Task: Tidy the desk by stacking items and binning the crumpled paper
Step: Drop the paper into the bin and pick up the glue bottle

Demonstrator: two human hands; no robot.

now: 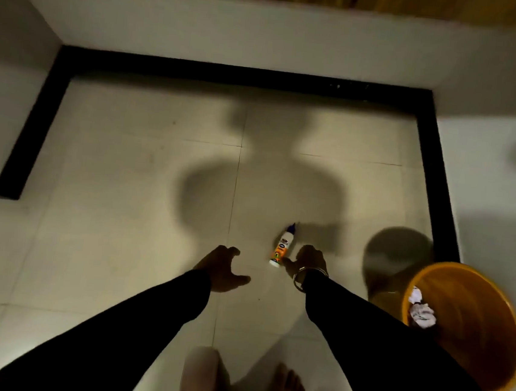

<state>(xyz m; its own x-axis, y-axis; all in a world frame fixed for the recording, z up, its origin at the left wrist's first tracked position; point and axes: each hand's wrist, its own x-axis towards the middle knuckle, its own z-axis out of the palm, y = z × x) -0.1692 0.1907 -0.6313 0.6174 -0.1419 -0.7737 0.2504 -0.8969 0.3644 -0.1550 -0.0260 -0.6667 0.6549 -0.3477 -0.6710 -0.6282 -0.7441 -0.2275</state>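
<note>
- Small white plastic bottle with orange label and dark pointed cap [281, 245] lies on the pale tiled floor [122, 214], right of frame centre; cap toward top of frame, flat base toward you.
- Its long axis runs nearly up-down in frame, tipped slightly right at the cap.
- Your right hand [308, 261], bangles at the wrist, sits just right of the bottle's base end. Fingers curled, holding nothing; contact with the bottle can't be told.
- Your left hand [222, 269] is spread open and empty, lower left of the bottle, farther off.
- Right hand is nearer, so likely the one to take it, closing across the short axis.
- White crumpled paper [422, 312] is already inside the round orange plastic bin [486, 359], right edge of frame.
</note>
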